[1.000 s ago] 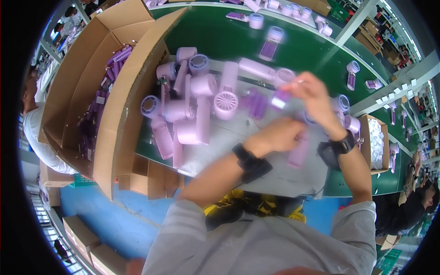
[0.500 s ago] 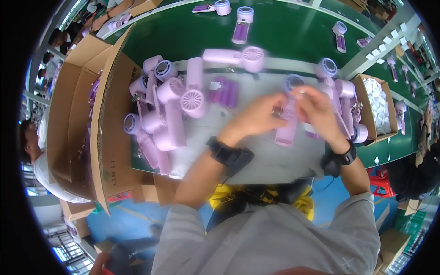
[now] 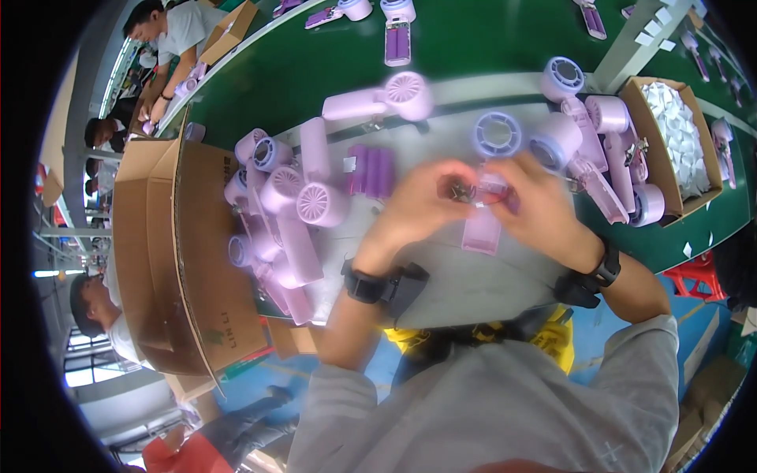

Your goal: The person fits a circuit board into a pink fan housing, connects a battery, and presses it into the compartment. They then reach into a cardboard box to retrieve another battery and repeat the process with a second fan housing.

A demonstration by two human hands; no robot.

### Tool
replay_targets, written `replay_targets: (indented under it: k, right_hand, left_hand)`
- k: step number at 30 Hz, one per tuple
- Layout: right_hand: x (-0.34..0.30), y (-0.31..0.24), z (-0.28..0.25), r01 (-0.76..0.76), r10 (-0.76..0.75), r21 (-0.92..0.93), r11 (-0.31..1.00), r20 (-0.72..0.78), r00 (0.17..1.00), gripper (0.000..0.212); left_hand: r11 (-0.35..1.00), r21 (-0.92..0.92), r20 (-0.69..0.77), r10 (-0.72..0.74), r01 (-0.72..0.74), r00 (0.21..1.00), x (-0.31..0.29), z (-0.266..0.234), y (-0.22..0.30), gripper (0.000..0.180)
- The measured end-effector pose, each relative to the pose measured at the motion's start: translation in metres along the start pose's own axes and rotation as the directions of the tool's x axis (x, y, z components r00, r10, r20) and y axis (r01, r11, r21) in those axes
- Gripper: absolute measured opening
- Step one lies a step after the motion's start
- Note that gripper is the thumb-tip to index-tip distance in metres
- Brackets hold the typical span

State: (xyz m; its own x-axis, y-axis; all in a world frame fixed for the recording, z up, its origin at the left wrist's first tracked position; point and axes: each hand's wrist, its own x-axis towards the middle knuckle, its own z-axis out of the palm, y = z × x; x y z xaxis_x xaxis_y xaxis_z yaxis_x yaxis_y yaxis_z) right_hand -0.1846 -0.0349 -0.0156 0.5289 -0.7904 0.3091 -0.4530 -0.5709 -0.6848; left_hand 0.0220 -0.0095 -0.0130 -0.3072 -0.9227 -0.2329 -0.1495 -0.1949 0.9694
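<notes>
Pale pink plastic lies closest to us: one open fan (image 3: 482, 235) over the grey mat (image 3: 441, 288), its ringed head away from us and its handle toward us, between our left hand (image 3: 422, 201) and right hand (image 3: 548, 209). Our fingers curl in around its neck from both sides; blur and overlap hide the fingertips, so we cannot tell what either grip pinches. We judge the shell light, stiff and rather slick, best held by the handle; what look like thin red wires (image 3: 495, 189) at the neck seem fragile.

Left of it lies one purple pack (image 3: 371, 171), apparently three cylinders side by side. We count at least six round heads in the left heap of fans (image 3: 298, 248) and four in the right heap (image 3: 583, 134), with one box of white pieces (image 3: 648, 126) beside that. One large carton (image 3: 225, 276) stands leftmost. Farther off, one grilled fan (image 3: 378, 100) rests near the mat's far edge, and at least three opened fans (image 3: 397, 41) lie on the green table (image 3: 497, 43).
</notes>
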Motion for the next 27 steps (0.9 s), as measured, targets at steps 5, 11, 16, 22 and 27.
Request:
replay_targets:
  k: [5,11,16,22,27]
  right_hand:
    - [0.001,0.007,-0.001,0.076,-0.076,0.037,0.996,0.011,0.997,0.036]
    - [0.004,0.009,0.000,0.123,-0.124,0.111,0.986,0.000,0.992,0.032]
    - [0.004,0.006,-0.004,0.110,-0.115,0.185,0.976,0.015,0.993,0.025]
    - [0.002,0.011,-0.003,0.196,-0.196,0.063,0.979,-0.009,0.981,0.023]
    - [0.001,0.012,-0.002,0.217,-0.218,-0.045,0.975,-0.014,0.976,0.023]
  left_hand:
    - [0.997,0.069,0.024,0.018,-0.019,1.000,-0.004,-0.002,0.001,0.033]
    - [0.994,-0.100,-0.019,0.030,-0.032,0.999,-0.005,0.000,0.011,0.031]
    - [0.995,-0.094,-0.029,0.032,-0.034,0.999,-0.004,-0.005,0.006,0.027]
    - [0.997,0.018,0.033,0.070,-0.071,0.997,-0.006,-0.006,0.003,0.026]
    - [0.997,-0.009,0.036,0.077,-0.076,0.996,-0.008,0.004,0.017,0.017]
